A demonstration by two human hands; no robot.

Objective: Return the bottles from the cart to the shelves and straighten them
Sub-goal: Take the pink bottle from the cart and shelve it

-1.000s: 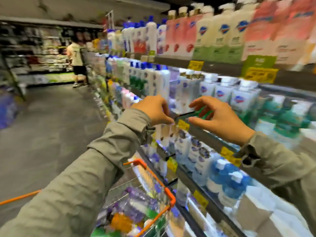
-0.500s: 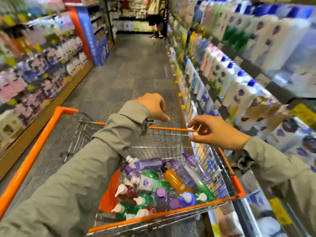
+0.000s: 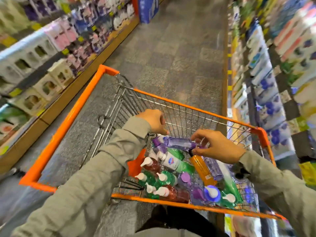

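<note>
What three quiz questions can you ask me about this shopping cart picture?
1. True or false: the cart is empty.
2. What is the right hand touching? A the purple bottle, B a shelf, C the cart's rim.
3. Fill in: the cart's rim is coloured ____.

Key: 1 false; 2 A; 3 orange.
</note>
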